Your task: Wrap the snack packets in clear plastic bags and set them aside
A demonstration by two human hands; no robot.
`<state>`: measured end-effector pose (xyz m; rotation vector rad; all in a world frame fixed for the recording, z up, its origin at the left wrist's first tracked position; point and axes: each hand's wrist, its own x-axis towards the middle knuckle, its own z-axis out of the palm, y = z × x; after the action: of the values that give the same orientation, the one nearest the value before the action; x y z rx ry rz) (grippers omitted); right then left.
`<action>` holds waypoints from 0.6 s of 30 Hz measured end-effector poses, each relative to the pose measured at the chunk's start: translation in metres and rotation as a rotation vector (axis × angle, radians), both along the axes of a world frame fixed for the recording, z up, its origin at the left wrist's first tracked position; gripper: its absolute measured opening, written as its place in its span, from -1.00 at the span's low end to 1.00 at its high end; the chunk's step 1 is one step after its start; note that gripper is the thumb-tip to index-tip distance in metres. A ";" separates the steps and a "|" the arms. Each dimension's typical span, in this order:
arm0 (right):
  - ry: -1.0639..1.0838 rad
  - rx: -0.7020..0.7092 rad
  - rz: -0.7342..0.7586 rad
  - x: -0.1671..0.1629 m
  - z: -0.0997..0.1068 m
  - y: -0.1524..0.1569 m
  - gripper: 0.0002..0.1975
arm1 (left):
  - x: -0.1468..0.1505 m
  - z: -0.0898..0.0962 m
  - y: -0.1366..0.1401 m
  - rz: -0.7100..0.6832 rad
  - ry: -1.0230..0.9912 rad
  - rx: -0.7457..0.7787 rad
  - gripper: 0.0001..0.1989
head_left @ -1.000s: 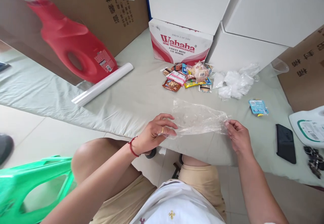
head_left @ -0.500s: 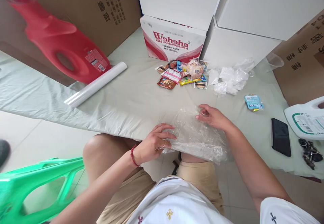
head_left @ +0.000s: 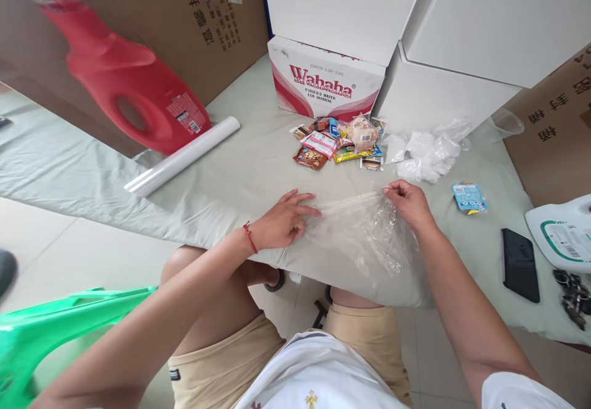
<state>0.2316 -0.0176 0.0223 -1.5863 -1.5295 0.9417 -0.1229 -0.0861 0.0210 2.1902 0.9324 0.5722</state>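
Observation:
A clear plastic bag lies crumpled at the table's front edge, its top edge drawn out between my hands. My right hand is closed in a pinch on the bag's upper right corner. My left hand rests at the bag's left end, index and middle fingers stretched out and fingertips touching the film; it does not grip it. Beyond the bag lies a pile of small wrapped snacks, with a heap of crumpled clear plastic to its right. A blue snack packet lies apart, right of my right hand.
A white film roll lies at left beside a big red jug. Behind stand a Wahaha carton and white boxes. At right are a black phone, keys and a white jug. A green stool stands lower left.
Both hands have moved forward over the table with the bag. My right hand has pinched the bag's corner and stretched its top edge rightward; the bag has come up off my lap.

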 end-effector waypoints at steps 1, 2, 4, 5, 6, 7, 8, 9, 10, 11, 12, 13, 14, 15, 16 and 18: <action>-0.020 0.023 -0.039 0.001 -0.002 0.004 -0.66 | 0.000 0.003 0.006 0.002 0.066 0.003 -0.80; -0.047 0.037 -0.069 0.002 -0.003 0.007 -0.66 | 0.000 0.006 0.010 0.009 0.132 0.007 -0.80; -0.139 0.053 -0.092 0.005 -0.006 0.009 -0.68 | 0.006 0.011 0.015 0.053 0.239 0.027 -0.77; -0.213 0.079 -0.096 0.006 -0.006 0.008 -0.69 | 0.011 0.012 0.016 0.088 0.269 0.046 -0.73; -0.303 0.130 -0.102 0.008 -0.006 0.005 -0.69 | 0.016 0.012 0.016 0.128 0.282 0.070 -0.69; -0.398 0.206 -0.112 0.008 -0.004 0.000 -0.67 | 0.022 0.011 0.016 0.169 0.284 0.096 -0.64; -0.485 0.301 -0.123 0.008 -0.001 -0.007 -0.65 | 0.028 0.008 0.015 0.205 0.279 0.119 -0.60; -0.550 0.398 -0.121 0.008 0.002 -0.016 -0.63 | 0.033 0.006 0.015 0.231 0.273 0.136 -0.58; -0.583 0.475 -0.083 0.006 0.007 -0.026 -0.63 | 0.037 0.003 0.015 0.248 0.266 0.144 -0.57; -0.583 0.519 0.005 0.004 0.012 -0.038 -0.65 | 0.041 0.000 0.015 0.259 0.258 0.144 -0.58; -0.553 0.529 0.136 0.001 0.017 -0.049 -0.68 | 0.042 -0.002 0.015 0.264 0.251 0.136 -0.60; -0.503 0.510 0.278 -0.001 0.022 -0.060 -0.71 | 0.043 -0.003 0.015 0.268 0.244 0.122 -0.63; -0.446 0.472 0.405 -0.004 0.027 -0.071 -0.72 | 0.043 -0.004 0.015 0.269 0.238 0.104 -0.65; -0.392 0.426 0.494 -0.006 0.031 -0.081 -0.72 | 0.042 -0.003 0.015 0.272 0.232 0.085 -0.66; -0.348 0.382 0.536 -0.007 0.034 -0.090 -0.70 | 0.041 -0.002 0.015 0.275 0.225 0.067 -0.68; -0.290 0.316 0.529 -0.008 0.038 -0.104 -0.63 | 0.038 0.000 0.015 0.279 0.213 0.036 -0.69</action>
<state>0.2236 -0.1216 0.0605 -1.1449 -2.2455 0.7033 -0.0847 -0.0712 0.0206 2.1993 1.3647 0.4919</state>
